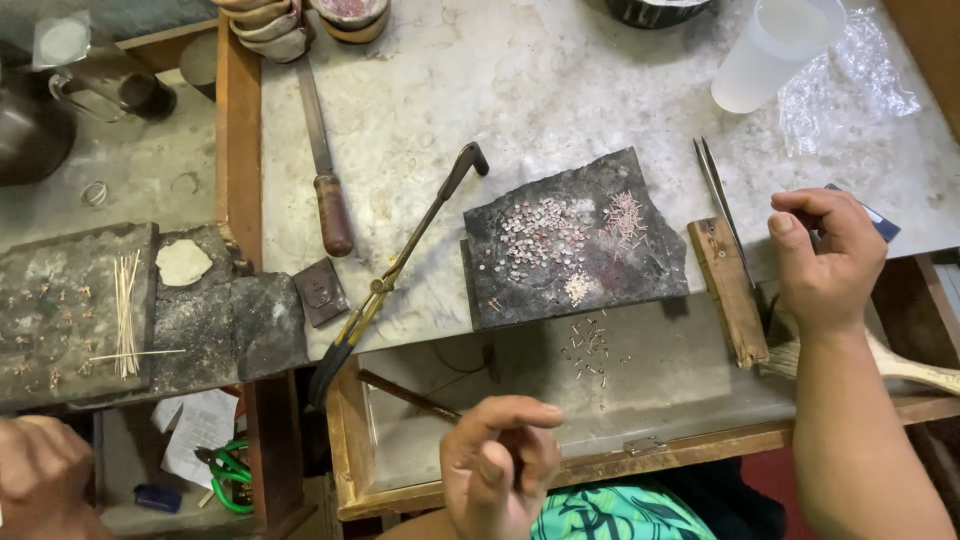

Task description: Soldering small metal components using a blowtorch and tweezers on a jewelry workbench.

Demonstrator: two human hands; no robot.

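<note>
Nearest the lens, at the bottom centre of the frame, the left hand (500,465) is being held with thumb and forefinger pinched together; its grip is nearly closed, but whether some tiny piece is being held between them cannot be told. Just above it, small metal bits (590,350) are lying scattered on the lower tray (680,395) of the worktop, probably where they can be picked up easily. At the right edge, the right hand (825,255) is being curled into a loose fist above a wooden block (728,290); what its grip encloses cannot be seen. Tweezers (720,190) are lying just beside it, within easy reach. In the centre, a dark charred slab (572,240) is carrying sorted heaps of tiny pale and coppery pieces, seemingly kept apart by kind. A long-handled torch (400,265) is resting diagonally to its left, and a file with a wooden handle (325,170) beyond it. Another person's hand (40,475) is showing at the lower left corner.
</note>
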